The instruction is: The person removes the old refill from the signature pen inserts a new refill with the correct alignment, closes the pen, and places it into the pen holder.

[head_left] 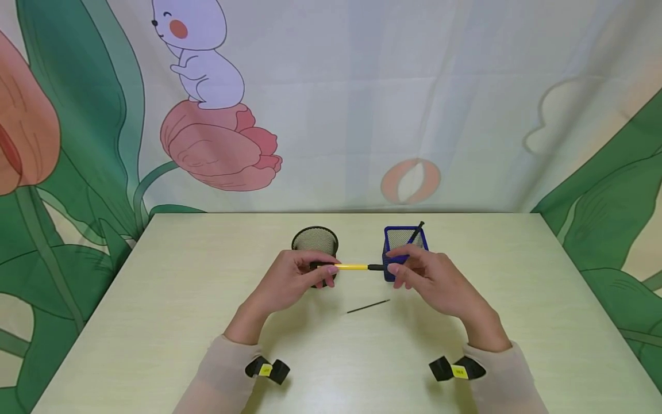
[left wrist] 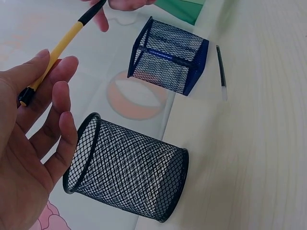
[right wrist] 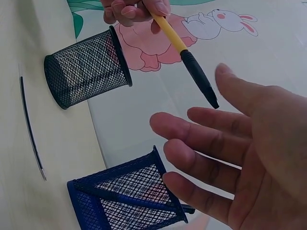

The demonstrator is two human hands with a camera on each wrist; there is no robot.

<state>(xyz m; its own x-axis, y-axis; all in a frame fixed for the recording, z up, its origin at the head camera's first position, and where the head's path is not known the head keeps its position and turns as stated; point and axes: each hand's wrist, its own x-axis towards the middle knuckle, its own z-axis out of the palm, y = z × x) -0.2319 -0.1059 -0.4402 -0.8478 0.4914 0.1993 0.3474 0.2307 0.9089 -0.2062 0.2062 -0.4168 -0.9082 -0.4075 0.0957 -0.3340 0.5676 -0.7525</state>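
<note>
A yellow pen [head_left: 353, 267] with black ends lies level in the air, pinched between the thumb and fingers of my left hand [head_left: 289, 282]. Its black grip points toward my right hand [head_left: 437, 282]. In the right wrist view, the thumb and fingers of that hand are spread around the pen's tip [right wrist: 213, 101] without touching it. A thin dark ink refill [head_left: 368, 306] lies on the table below the pen. Behind the left hand stands a round black mesh pen holder [left wrist: 129, 167], partly hidden in the head view.
Behind my right hand is a square blue mesh pen holder [head_left: 388, 260] with a dark pen [head_left: 416, 231] leaning in it. The pale wooden table [head_left: 155, 322] ends at a printed curtain [head_left: 331, 144] with flowers and a rabbit.
</note>
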